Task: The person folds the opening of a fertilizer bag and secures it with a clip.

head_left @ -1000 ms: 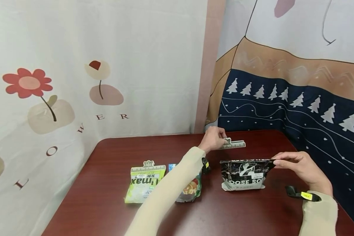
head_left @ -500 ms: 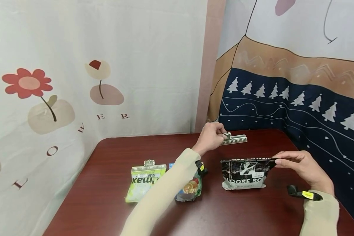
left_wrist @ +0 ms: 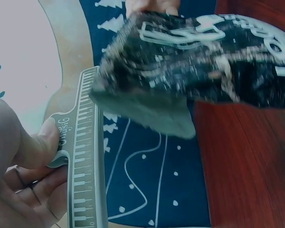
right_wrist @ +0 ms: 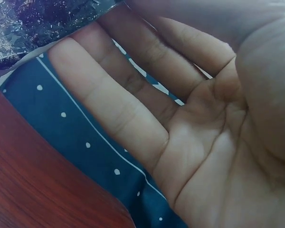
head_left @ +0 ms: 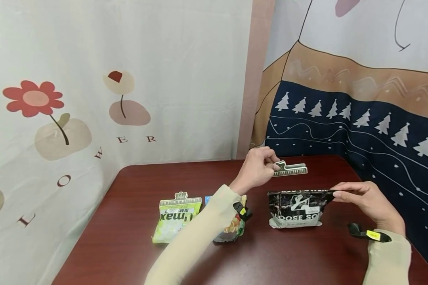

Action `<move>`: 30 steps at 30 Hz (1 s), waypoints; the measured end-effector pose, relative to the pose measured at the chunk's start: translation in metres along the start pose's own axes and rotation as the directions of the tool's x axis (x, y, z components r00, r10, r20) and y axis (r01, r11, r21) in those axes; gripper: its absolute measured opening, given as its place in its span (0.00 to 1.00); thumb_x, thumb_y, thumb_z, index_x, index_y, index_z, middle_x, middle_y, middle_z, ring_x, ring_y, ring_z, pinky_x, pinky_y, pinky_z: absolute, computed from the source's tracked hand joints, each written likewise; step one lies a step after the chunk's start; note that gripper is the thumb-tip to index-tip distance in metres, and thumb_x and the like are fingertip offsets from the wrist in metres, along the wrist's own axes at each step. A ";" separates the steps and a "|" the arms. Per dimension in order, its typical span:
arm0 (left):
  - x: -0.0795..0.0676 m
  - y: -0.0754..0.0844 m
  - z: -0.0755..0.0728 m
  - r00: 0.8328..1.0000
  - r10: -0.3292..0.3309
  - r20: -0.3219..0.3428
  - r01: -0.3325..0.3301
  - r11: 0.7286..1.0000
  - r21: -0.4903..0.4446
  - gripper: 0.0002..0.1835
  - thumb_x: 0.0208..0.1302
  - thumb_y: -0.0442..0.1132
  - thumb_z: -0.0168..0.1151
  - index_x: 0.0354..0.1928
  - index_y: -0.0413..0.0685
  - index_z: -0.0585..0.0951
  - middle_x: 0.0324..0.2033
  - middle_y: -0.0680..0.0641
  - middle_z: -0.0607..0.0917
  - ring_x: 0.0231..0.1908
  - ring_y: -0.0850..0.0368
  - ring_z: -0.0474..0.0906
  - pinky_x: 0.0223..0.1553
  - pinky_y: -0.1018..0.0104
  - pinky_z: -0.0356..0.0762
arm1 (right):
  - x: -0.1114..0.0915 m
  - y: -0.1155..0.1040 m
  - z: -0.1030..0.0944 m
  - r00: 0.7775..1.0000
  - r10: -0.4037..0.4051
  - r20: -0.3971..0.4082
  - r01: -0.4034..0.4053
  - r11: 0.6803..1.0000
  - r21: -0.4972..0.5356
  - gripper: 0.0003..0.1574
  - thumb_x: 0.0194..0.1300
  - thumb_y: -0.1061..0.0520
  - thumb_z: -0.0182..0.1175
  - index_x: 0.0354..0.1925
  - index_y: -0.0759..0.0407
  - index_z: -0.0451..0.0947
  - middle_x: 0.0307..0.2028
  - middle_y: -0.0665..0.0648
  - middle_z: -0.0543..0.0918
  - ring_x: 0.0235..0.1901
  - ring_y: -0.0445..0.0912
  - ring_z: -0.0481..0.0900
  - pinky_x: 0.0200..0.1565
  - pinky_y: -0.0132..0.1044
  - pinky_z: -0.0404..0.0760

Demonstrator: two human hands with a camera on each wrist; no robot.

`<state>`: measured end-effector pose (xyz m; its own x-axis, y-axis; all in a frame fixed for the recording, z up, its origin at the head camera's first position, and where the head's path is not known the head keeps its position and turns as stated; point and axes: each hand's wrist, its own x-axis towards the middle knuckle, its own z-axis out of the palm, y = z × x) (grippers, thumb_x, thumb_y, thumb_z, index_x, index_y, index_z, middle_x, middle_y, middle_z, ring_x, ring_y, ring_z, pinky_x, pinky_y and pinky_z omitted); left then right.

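Note:
My left hand (head_left: 255,168) pinches a flat clip (head_left: 293,170) by its handle above the back of the table; piano keys and "Music" are printed on it, as the left wrist view shows. In front of the clip stands a black-and-white bag (head_left: 295,209), its top edge flattened. My right hand (head_left: 372,204) pinches that bag's upper right corner between thumb and fingers. The right wrist view shows the palm of the right hand (right_wrist: 194,123), with the dark bag (right_wrist: 42,28) at its fingertips. Clip and bag appear apart in the head view.
A green bag (head_left: 169,227) lies to the left, with a similar clip (head_left: 180,201) across its top. Beside it, a colourful bag (head_left: 232,233) is partly hidden by my left sleeve (head_left: 192,241). Printed curtains (head_left: 185,79) stand behind the dark red table (head_left: 278,257).
My left hand has moved slightly up and to the right with the clip. The right hand keeps its pinch on the black-and-white bag, nearly still.

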<state>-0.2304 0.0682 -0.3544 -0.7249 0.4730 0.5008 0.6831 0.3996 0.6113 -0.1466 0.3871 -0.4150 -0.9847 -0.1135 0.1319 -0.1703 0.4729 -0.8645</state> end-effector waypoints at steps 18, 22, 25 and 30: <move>-0.011 0.035 0.015 0.996 0.083 0.032 -0.083 0.996 0.011 0.10 0.55 0.27 0.58 0.27 0.51 0.82 0.26 0.59 0.76 0.27 0.79 0.73 0.27 0.85 0.70 | 0.002 0.000 0.002 0.999 -0.019 -0.040 0.020 1.000 0.011 0.14 0.57 0.60 0.66 0.40 0.69 0.82 0.36 0.51 0.86 0.35 0.43 0.84 0.35 0.34 0.81; -0.012 0.037 0.019 0.995 0.085 0.045 -0.086 0.996 0.020 0.10 0.56 0.27 0.58 0.27 0.52 0.82 0.26 0.60 0.76 0.26 0.79 0.72 0.26 0.85 0.70 | 0.003 0.002 0.003 0.999 -0.025 -0.045 0.025 1.000 -0.008 0.13 0.57 0.60 0.66 0.40 0.67 0.83 0.36 0.51 0.86 0.36 0.43 0.82 0.35 0.33 0.81; -0.012 0.039 0.021 0.995 0.085 0.052 -0.087 0.996 0.030 0.10 0.56 0.28 0.58 0.27 0.53 0.82 0.26 0.60 0.75 0.26 0.79 0.71 0.26 0.85 0.69 | 0.003 0.002 0.002 0.999 -0.012 -0.049 0.010 1.000 -0.023 0.14 0.57 0.59 0.67 0.40 0.67 0.83 0.36 0.51 0.86 0.37 0.42 0.81 0.36 0.33 0.80; -0.011 0.043 0.026 0.993 0.095 0.073 -0.099 0.994 0.047 0.09 0.56 0.30 0.58 0.27 0.53 0.82 0.26 0.61 0.75 0.26 0.79 0.71 0.27 0.86 0.69 | 0.003 0.001 0.001 0.999 -0.002 -0.050 0.002 1.000 -0.008 0.15 0.57 0.60 0.67 0.41 0.68 0.82 0.36 0.50 0.86 0.37 0.41 0.82 0.36 0.32 0.81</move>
<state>-0.1909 0.1009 -0.3499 -0.6481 0.5647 0.5109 0.7548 0.3871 0.5296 -0.1497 0.3860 -0.4162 -0.9849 -0.0705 0.1581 -0.1725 0.4795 -0.8604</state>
